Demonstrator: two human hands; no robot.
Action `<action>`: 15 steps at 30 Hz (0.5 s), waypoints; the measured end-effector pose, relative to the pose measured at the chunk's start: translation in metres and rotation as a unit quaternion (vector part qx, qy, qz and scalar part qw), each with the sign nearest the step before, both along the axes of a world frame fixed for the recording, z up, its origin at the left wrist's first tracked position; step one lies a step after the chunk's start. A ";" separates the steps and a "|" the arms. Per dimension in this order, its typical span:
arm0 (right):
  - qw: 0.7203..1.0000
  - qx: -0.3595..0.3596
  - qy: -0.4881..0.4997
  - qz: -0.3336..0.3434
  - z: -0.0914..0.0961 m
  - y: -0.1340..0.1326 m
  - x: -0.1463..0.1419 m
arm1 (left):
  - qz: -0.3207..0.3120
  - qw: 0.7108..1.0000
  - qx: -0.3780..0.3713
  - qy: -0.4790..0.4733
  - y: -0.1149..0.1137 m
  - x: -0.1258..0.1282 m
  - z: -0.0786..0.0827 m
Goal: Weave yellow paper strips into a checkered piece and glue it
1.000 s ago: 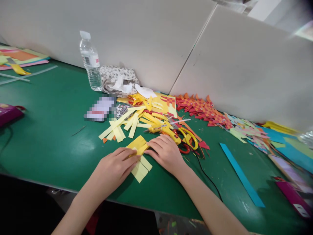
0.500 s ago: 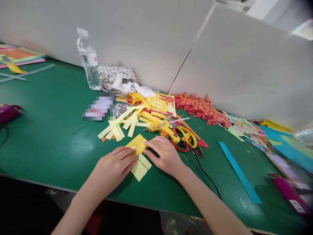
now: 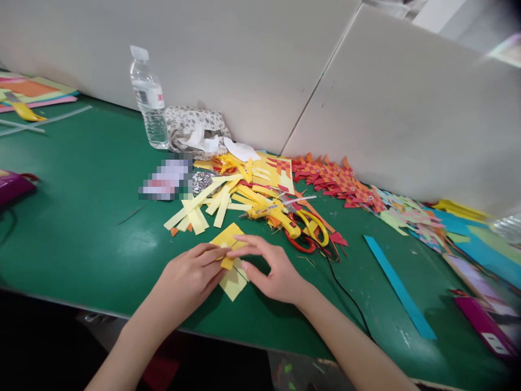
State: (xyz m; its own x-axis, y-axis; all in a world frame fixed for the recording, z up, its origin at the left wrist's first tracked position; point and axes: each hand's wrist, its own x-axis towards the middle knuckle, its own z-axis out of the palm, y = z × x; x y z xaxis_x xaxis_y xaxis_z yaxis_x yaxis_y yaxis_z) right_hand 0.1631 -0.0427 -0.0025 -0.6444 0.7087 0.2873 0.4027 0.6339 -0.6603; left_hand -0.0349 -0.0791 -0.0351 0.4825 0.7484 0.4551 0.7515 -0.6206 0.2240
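Observation:
Deep-yellow paper strips [image 3: 225, 234] lie together with pale yellow paper strips [image 3: 233, 286] in a small diamond-shaped piece on the table. My left hand [image 3: 191, 274] presses on its left side, fingers together over the paper, the fingertips partly hidden. From the right, my right hand [image 3: 274, 269] reaches in with fingers stretched out, their tips touching the deep-yellow paper beside the left fingertips. Its thumb is held apart, near the pale strips. A short deep-yellow end [image 3: 227, 263] shows below the fingertips, lying over the pale paper.
Beyond my hands are loose pale strips [image 3: 195, 215], a yellow glue gun [image 3: 280, 214] with a black cord, and scissors [image 3: 315, 228]. A water bottle [image 3: 150, 108] stands at the back left. Red-orange woven paper fish [image 3: 337, 182] lie along the partition. A blue strip [image 3: 401, 288] rests at right.
My right fingers have moved left and stretched out over the deep-yellow paper. A deep-yellow end now lies over the pale strips. My left hand has stayed almost in place.

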 end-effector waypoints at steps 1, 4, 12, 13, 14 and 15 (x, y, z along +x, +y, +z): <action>0.998 0.038 0.016 -0.047 -0.002 0.004 0.002 | -0.003 1.000 0.003 -0.001 0.000 0.000 0.000; 0.950 0.195 0.030 -0.244 -0.009 0.022 0.015 | -0.003 1.000 0.002 -0.004 0.000 0.001 -0.001; 0.886 0.231 -0.175 -0.363 -0.022 0.054 0.042 | -0.002 1.000 0.011 -0.016 0.000 0.000 -0.004; 0.888 0.232 -0.175 -0.357 -0.024 0.054 0.041 | -0.002 1.000 0.012 -0.016 0.000 0.000 -0.004; 0.889 0.235 -0.172 -0.353 -0.025 0.054 0.041 | -0.002 1.000 0.012 -0.017 0.000 0.000 -0.005; 0.889 0.236 -0.168 -0.354 -0.026 0.054 0.040 | -0.004 1.000 0.012 -0.017 0.000 0.000 -0.005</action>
